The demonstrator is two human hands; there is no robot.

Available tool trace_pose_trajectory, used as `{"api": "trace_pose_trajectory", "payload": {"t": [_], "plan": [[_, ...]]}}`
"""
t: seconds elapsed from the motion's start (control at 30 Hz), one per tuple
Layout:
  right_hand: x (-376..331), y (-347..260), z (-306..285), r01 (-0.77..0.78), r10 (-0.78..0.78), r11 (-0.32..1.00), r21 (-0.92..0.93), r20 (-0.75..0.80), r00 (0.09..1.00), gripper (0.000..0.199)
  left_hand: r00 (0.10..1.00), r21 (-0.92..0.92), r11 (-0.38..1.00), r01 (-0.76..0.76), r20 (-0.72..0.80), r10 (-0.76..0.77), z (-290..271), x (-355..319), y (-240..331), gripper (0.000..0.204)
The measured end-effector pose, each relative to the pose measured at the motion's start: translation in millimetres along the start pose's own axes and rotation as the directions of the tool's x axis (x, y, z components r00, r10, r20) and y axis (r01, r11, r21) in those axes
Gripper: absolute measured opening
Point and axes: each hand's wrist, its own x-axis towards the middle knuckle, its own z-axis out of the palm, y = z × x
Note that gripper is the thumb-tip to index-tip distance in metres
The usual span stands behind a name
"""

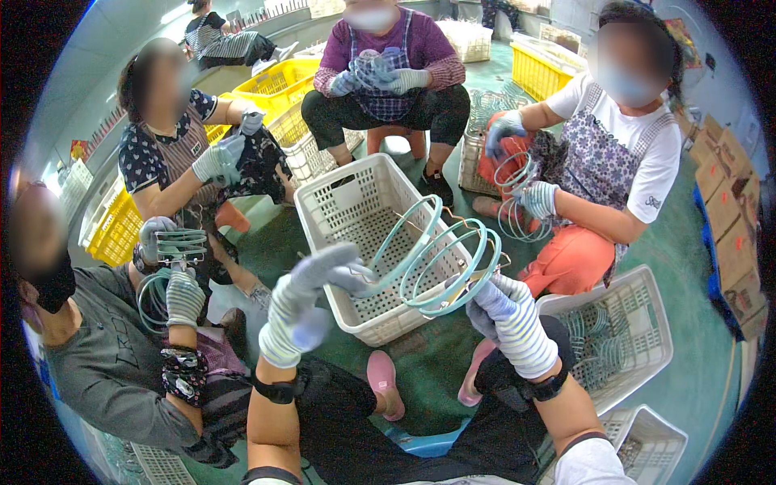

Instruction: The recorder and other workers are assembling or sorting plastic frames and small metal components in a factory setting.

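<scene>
Teal rings [440,263] stand on edge, fanned between left hand [311,303] and right hand [505,311].

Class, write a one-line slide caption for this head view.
Gloved left hand and right hand hold teal rings over a white crate.
</scene>
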Motion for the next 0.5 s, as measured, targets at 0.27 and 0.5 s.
{"api": "trace_pose_trajectory", "payload": {"t": [0.27, 0.5], "plan": [[5, 9, -7, -0.039, 0.024, 0.996, 0.080, 0.178, 0.984, 0.030, 0.974, 0.028, 0.996, -0.089, -0.209, 0.093, 21, -2, -10, 0.059], [-2, 9, 4, -0.269, 0.169, 0.946, 0.181, 0.433, 0.886, 0.040, 0.982, 0.156, 0.985, 0.074, -0.181, -0.045, 23, 12, -25, 0.052]]}}
